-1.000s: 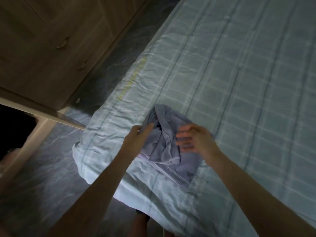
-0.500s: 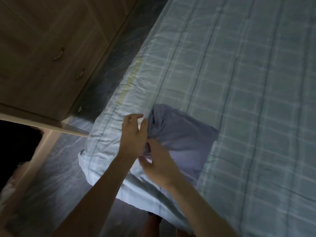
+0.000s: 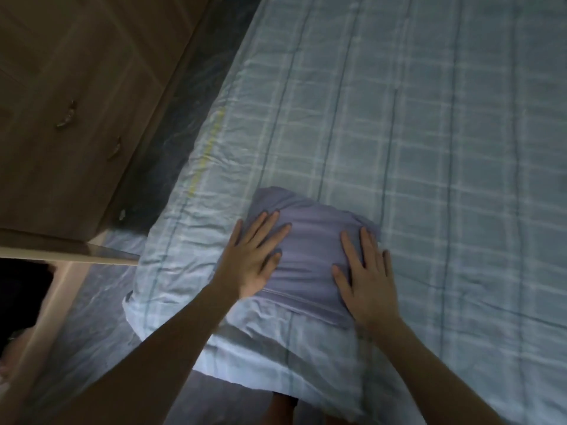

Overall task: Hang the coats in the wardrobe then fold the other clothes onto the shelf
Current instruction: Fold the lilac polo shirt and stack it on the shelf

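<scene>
A folded lilac-grey garment (image 3: pixel 310 240) lies flat near the corner of the bed (image 3: pixel 429 148), which has a pale green checked cover. My left hand (image 3: pixel 254 256) presses on the garment's left edge with straight, spread fingers. On the garment's right side my right hand (image 3: pixel 365 277) lies flat, palm down, fingers straight. Neither hand grips the cloth.
A wooden wardrobe (image 3: pixel 76 102) with two small handles stands to the left across a narrow strip of dark marbled floor (image 3: pixel 190 96). An open wardrobe door edge (image 3: pixel 70 256) juts toward the bed corner at lower left. My legs show below the bed edge.
The garment went from a bunched heap to a flat folded rectangle. Both hands left off handling its folds and now lie flat on top of it, one on each side.
</scene>
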Demonstrator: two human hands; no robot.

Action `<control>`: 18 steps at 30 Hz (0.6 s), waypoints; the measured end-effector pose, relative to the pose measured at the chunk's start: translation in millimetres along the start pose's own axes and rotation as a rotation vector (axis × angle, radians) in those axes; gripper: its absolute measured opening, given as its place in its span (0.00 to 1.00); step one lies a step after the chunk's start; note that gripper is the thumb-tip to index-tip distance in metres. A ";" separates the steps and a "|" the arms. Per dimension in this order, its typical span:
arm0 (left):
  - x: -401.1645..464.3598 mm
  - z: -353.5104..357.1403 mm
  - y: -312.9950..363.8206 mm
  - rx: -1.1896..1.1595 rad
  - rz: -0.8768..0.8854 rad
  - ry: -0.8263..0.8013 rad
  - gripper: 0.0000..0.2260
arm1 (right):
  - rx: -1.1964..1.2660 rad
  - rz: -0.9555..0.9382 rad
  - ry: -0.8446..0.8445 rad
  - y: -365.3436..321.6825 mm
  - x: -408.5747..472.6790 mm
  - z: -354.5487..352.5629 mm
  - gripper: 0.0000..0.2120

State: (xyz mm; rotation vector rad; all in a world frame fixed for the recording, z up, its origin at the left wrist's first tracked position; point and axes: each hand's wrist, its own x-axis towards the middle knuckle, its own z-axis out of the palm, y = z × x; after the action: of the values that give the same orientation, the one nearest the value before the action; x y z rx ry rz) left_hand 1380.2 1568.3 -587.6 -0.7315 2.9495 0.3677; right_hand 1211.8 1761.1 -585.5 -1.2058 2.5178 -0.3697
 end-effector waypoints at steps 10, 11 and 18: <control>50.2 -26.4 15.9 -0.017 0.053 0.204 0.20 | 0.054 -0.062 0.189 -13.2 29.2 -17.3 0.27; 56.5 -19.3 14.5 -0.040 0.047 0.170 0.21 | 0.044 -0.054 0.156 -11.8 34.1 -12.5 0.28; 76.1 -6.6 1.0 -0.088 -0.001 0.038 0.26 | 0.013 0.041 -0.047 -0.9 45.1 -8.6 0.34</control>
State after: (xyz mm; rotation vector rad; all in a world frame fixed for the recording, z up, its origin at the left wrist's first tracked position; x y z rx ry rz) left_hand 1312.4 1533.3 -591.2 -0.7583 2.9849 0.4917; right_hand 1182.5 1725.9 -585.3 -1.1426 2.4923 -0.3424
